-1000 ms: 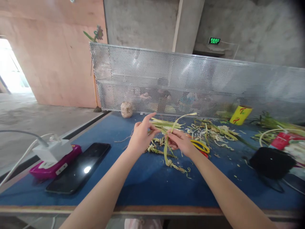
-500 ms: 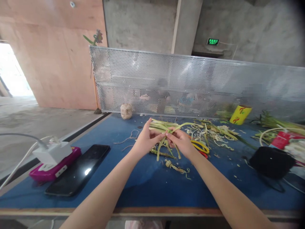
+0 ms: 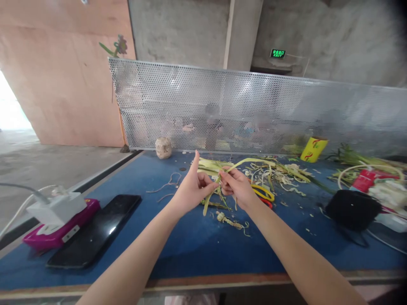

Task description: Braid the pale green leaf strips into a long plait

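Observation:
My left hand (image 3: 188,192) is in the middle of the view, one finger pointing up and the others curled, its thumb tip pinching a pale green plant strip (image 3: 208,201). Close against it, my right hand (image 3: 239,187) grips the same strip between thumb and bent fingers. One end hangs below the hands, while a long part arches off to the right. Exactly how the strip crosses at the fingertips is hidden. Behind the hands lie more flat strips (image 3: 212,165). Yellow and red looped handles (image 3: 263,193) show beside my right wrist. A small knotted plant piece (image 3: 229,220) lies just below.
On the blue table (image 3: 203,254), a black phone (image 3: 95,231) and a purple power strip (image 3: 54,237) lie left. Plant scraps (image 3: 282,173), a yellow roll (image 3: 313,149) and a black pouch (image 3: 352,210) are right. A perforated metal screen (image 3: 190,106) stands behind.
My left finger is raised straighter, and my right fingers have curled in more around the strip. Its hanging end has shifted slightly. The whole view has moved a little to the right.

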Motion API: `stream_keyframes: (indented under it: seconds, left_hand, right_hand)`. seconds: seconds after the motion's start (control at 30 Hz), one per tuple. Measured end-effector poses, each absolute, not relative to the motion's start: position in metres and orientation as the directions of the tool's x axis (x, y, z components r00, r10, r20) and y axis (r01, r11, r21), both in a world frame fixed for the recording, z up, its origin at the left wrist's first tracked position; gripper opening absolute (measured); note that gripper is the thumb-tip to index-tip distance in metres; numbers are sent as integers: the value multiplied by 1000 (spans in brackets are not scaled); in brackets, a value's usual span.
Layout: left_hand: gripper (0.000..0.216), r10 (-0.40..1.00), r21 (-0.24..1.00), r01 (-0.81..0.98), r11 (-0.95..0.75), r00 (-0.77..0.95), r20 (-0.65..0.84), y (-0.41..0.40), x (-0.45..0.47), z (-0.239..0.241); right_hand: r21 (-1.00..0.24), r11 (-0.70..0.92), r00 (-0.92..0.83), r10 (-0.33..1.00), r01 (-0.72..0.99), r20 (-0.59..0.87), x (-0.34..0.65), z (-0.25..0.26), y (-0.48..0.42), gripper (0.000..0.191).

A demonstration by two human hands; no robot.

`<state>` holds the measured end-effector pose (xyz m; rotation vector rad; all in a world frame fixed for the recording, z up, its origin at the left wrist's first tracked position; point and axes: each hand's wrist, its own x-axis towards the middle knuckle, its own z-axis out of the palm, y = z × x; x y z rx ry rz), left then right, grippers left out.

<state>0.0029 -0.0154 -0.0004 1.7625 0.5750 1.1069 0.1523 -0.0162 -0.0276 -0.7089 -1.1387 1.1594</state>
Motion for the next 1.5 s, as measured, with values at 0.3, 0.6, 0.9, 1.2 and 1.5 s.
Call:
stream_keyframes:
  seconds: [0.3, 0.6, 0.9, 1.2, 1.5]
  left_hand:
    - [90, 805, 860, -34, -509, 335, 489, -8, 1, -7]
    - [103, 806, 843, -32, -537, 276, 524, -9, 5, -12]
    - [88, 732, 696, 230, -680, 265, 627, -17, 3, -8]
    - [100, 734, 846, -147, -512, 438, 520, -13, 6, -8]
    - [109, 796, 879, -292, -376, 383, 468, -14, 5, -3]
  right_hand:
    - [-913, 241, -139, 944, -328, 299, 160, -22, -16, 24]
    - [-926, 310, -195, 915, -216, 352, 156, -18, -22, 45]
    - [-873, 460, -153, 862, -166, 483, 160, -22, -20, 33]
    - [-913, 403, -206, 890, -61, 407, 154, -22, -25, 42]
    - [-904, 409, -314, 848, -123, 426, 157, -18, -28, 47]
